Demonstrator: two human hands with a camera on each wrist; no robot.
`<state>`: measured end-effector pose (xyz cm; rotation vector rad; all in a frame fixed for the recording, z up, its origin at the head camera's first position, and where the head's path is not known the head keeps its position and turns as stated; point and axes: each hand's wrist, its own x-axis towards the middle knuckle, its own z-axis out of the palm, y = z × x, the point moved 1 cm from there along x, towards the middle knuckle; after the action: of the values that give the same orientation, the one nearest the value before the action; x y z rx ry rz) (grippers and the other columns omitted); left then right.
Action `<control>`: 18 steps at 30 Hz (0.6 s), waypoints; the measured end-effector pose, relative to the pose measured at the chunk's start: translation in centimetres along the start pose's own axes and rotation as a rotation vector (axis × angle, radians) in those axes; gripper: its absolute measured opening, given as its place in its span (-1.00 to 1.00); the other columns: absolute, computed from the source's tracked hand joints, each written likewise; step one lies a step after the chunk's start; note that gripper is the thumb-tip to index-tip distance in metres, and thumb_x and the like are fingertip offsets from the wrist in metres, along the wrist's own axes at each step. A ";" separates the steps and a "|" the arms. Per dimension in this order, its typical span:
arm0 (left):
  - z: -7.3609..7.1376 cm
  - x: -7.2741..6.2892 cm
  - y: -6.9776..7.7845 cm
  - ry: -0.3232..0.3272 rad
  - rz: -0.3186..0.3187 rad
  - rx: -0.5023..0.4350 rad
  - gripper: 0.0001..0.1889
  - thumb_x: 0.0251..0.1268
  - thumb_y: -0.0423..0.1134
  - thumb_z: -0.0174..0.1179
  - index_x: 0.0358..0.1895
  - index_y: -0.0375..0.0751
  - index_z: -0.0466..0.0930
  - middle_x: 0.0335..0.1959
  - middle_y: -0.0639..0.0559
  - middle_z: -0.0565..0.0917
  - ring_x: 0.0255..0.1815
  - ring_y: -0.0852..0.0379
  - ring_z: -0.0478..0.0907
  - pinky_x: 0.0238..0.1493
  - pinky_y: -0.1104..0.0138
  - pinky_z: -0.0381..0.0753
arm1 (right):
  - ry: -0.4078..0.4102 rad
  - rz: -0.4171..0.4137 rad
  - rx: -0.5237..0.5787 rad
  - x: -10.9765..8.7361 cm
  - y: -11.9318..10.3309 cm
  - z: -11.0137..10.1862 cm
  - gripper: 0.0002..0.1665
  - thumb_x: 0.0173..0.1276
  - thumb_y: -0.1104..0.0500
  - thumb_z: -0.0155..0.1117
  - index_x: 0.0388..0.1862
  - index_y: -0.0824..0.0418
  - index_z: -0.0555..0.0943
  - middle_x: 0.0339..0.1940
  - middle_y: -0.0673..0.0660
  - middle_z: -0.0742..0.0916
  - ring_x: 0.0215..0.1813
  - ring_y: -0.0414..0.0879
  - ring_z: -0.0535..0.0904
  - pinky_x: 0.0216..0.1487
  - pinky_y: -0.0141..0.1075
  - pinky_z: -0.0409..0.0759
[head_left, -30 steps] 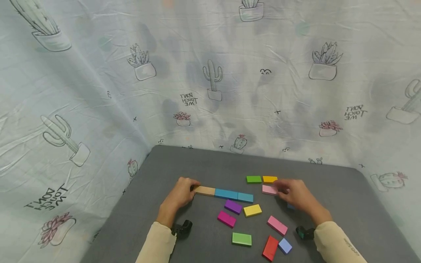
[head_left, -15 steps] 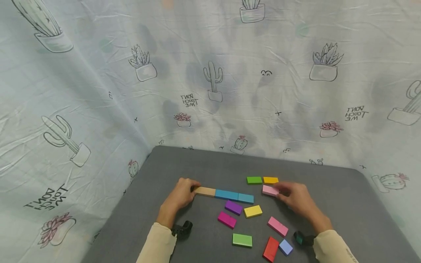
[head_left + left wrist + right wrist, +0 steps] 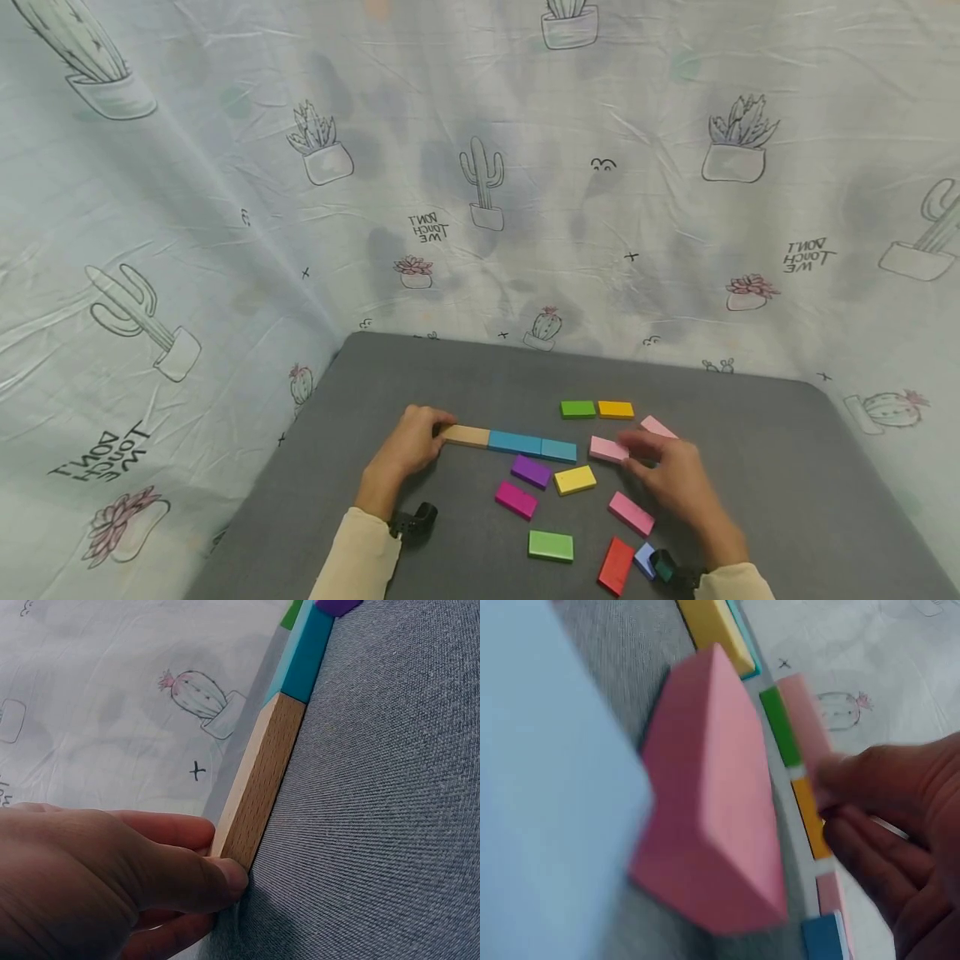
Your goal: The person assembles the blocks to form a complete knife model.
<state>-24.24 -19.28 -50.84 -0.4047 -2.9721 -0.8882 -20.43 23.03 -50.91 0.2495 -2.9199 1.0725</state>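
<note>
My left hand (image 3: 411, 442) pinches the left end of a plain wooden block (image 3: 467, 436) between thumb and fingers. That block stands in a row with a longer blue block (image 3: 514, 443) and a shorter blue block (image 3: 558, 451); the left wrist view shows the wooden block (image 3: 267, 776) meeting the blue one (image 3: 309, 660) end to end. To the right of this row, my right hand (image 3: 675, 479) pinches a light pink block (image 3: 608, 450) by its right end. A gap separates that block from the row. In the right wrist view the held pink block (image 3: 802, 716) is slightly blurred.
Behind lie a green block (image 3: 577, 409), an orange block (image 3: 616, 409) and another light pink block (image 3: 657, 427). Nearer are purple (image 3: 531, 471), yellow (image 3: 575, 480), magenta (image 3: 516, 500), pink (image 3: 631, 513), light green (image 3: 551, 546), red (image 3: 616, 566) and light blue (image 3: 644, 560) blocks.
My right hand has drawn the light pink block toward me and slightly left, away from the orange block. Another light pink block behind it has come into view. The left hand has stayed put.
</note>
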 end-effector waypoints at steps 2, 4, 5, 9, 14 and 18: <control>0.0 0.0 0.0 0.000 0.003 0.000 -0.69 0.30 -0.58 0.45 0.06 -0.26 0.87 -0.02 -0.15 0.87 0.06 -0.12 0.80 0.11 -0.04 0.81 | -0.010 0.004 0.003 0.0 0.1 0.4 -0.57 0.36 0.30 0.61 0.20 0.12 0.82 0.03 0.05 0.89 0.04 0.00 0.84 0.14 0.01 0.83; 0.1 0.0 0.0 -0.003 0.005 -0.001 -0.69 0.29 -0.58 0.45 0.05 -0.27 0.87 -0.03 -0.15 0.87 0.06 -0.12 0.80 0.11 -0.04 0.81 | -0.026 0.017 0.007 0.0 0.1 0.7 -0.56 0.34 0.30 0.61 0.19 0.13 0.82 0.03 0.05 0.89 0.02 -0.02 0.83 0.14 0.01 0.83; 0.1 0.0 -0.1 -0.004 0.007 -0.001 -0.69 0.29 -0.58 0.45 0.05 -0.27 0.87 -0.03 -0.15 0.87 0.05 -0.11 0.80 0.10 -0.04 0.81 | -0.038 0.024 0.015 0.0 0.1 0.8 -0.56 0.34 0.30 0.61 0.20 0.14 0.82 0.03 0.06 0.89 0.02 -0.02 0.83 0.14 0.02 0.83; 0.2 0.1 -0.1 -0.009 0.001 0.004 -0.69 0.28 -0.57 0.46 0.05 -0.27 0.87 -0.03 -0.14 0.87 0.06 -0.11 0.80 0.12 -0.04 0.81 | -0.075 0.057 0.028 0.1 0.0 1.1 -0.54 0.33 0.30 0.63 0.20 0.14 0.81 0.04 0.08 0.89 0.04 -0.01 0.82 0.16 0.03 0.82; 0.2 0.1 -0.1 -0.010 -0.008 0.013 -0.70 0.31 -0.56 0.45 0.06 -0.25 0.87 -0.01 -0.13 0.87 0.08 -0.11 0.79 0.15 -0.04 0.80 | -0.091 0.067 0.036 0.2 0.0 1.4 -0.54 0.36 0.30 0.60 0.23 0.15 0.81 0.07 0.08 0.89 0.08 0.02 0.83 0.20 0.04 0.81; 0.0 0.0 0.0 -0.009 -0.007 -0.006 -0.70 0.31 -0.57 0.44 0.06 -0.28 0.87 -0.01 -0.15 0.87 0.08 -0.12 0.79 0.14 -0.05 0.80 | -0.091 0.049 0.040 0.4 0.0 1.5 -0.55 0.36 0.30 0.59 0.23 0.15 0.81 0.07 0.08 0.89 0.10 0.03 0.83 0.21 0.06 0.80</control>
<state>-24.28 -19.27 -50.85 -0.3998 -2.9818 -0.8981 -20.80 21.96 -52.02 0.2350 -3.0022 1.1569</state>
